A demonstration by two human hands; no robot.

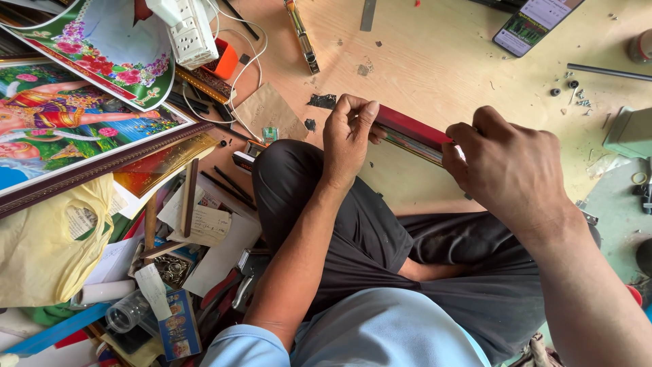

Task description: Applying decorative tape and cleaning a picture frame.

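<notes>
Both hands grip one narrow red-edged picture frame [413,130], held edge-up across the seated person's raised knee: the left hand [348,136] pinches its near end between thumb and curled fingers, while the right hand [506,163] is clenched over the other end, hiding that part of the frame. It sits above the pale wooden floor [435,61], just clear of the dark trousers [380,238]

Judged from this grip, the frame could slide off the knee or twist if either hand loosens, since only its ends are held; a corner might then strike the floor and chip. Loose screws and small metal bits [576,92] scattered near the right hand could scratch it if it were set down there. White cables [234,75] trailing from a white power strip [190,34] near the left hand could snag a swinging end

To the left, large glossy prints [75,115] in pink, green and blue lie overlapped, one in a dark brown frame. A yellow plastic bag [47,245] slumps below them, beside handwritten paper slips [207,224] and a small blue box [178,326]. A brown paper envelope [268,112] lies near the knee; a phone with a lit screen [533,20] rests at the top right
</notes>
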